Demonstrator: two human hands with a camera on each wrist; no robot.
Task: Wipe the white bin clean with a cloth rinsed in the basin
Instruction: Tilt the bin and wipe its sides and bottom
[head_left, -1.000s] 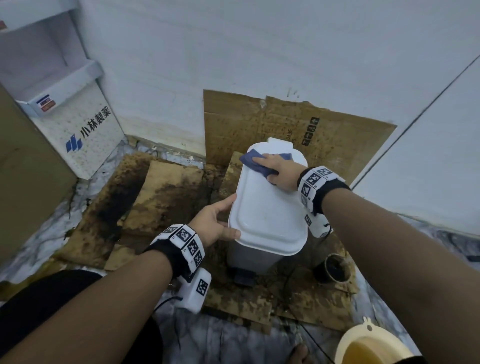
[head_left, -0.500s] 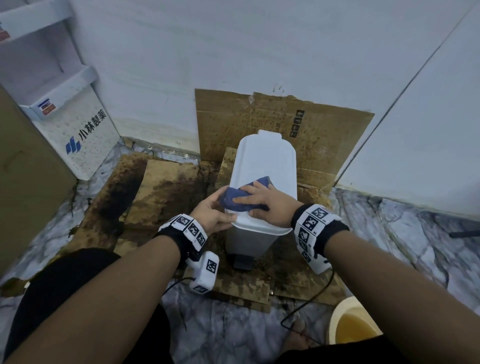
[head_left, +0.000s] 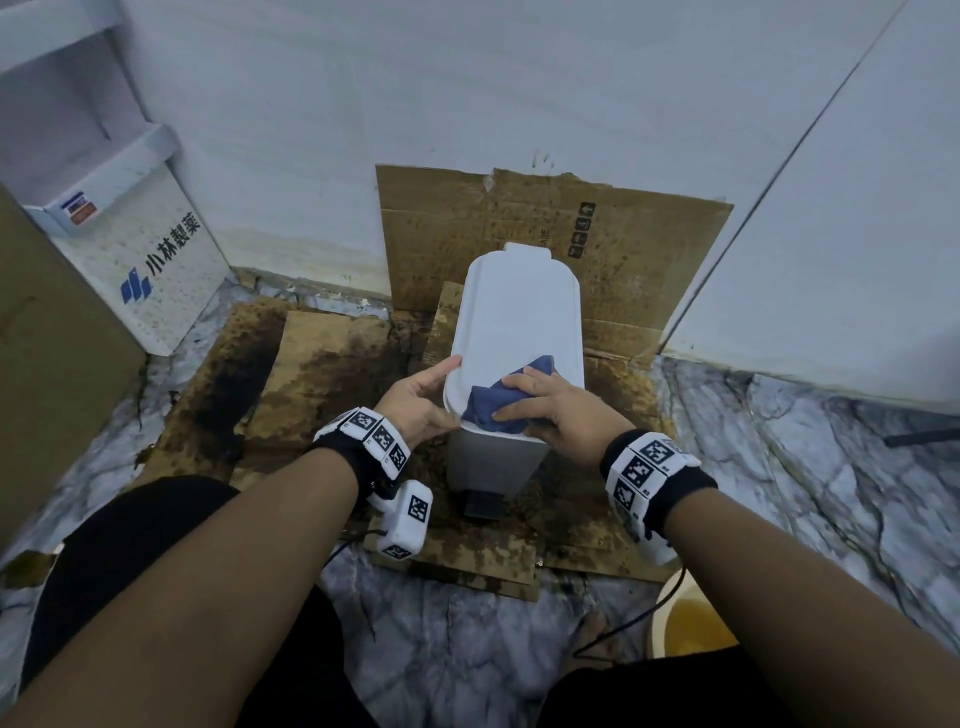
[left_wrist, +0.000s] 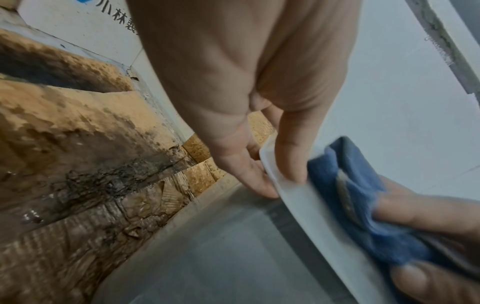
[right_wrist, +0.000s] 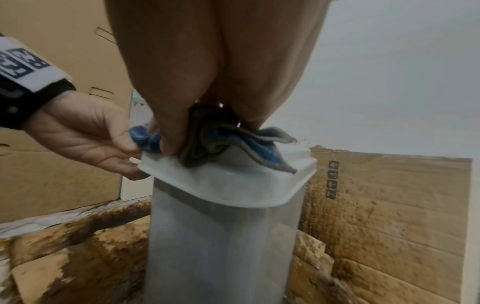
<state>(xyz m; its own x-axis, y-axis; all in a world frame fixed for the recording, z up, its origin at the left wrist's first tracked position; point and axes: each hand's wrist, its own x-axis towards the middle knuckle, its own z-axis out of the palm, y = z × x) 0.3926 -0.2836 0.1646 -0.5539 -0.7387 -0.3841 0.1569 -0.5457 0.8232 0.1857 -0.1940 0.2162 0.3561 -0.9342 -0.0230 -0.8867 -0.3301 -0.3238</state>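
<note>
The white bin (head_left: 496, 462) stands on stained cardboard with its lid (head_left: 514, 322) down. My right hand (head_left: 545, 410) grips a bunched blue cloth (head_left: 498, 402) and presses it on the near end of the lid. In the right wrist view the cloth (right_wrist: 265, 152) is crumpled between the thumb and fingers of that hand (right_wrist: 207, 135). My left hand (head_left: 421, 400) pinches the lid's near left edge. In the left wrist view its thumb lies on top and a finger underneath (left_wrist: 278, 183). The cream basin (head_left: 670, 597) with yellowish water sits at the lower right.
Wet, dark-stained cardboard (head_left: 311, 374) covers the floor, and another sheet (head_left: 467, 234) leans on the wall behind the bin. A white printed box (head_left: 156, 260) and a brown carton (head_left: 52, 338) stand at the left. The bin's black pedal (head_left: 483, 504) faces me. Marble floor (head_left: 779, 467) lies to the right.
My right hand has drawn the cloth from the far end of the lid to the near end. My left hand has shifted to the lid's near left edge.
</note>
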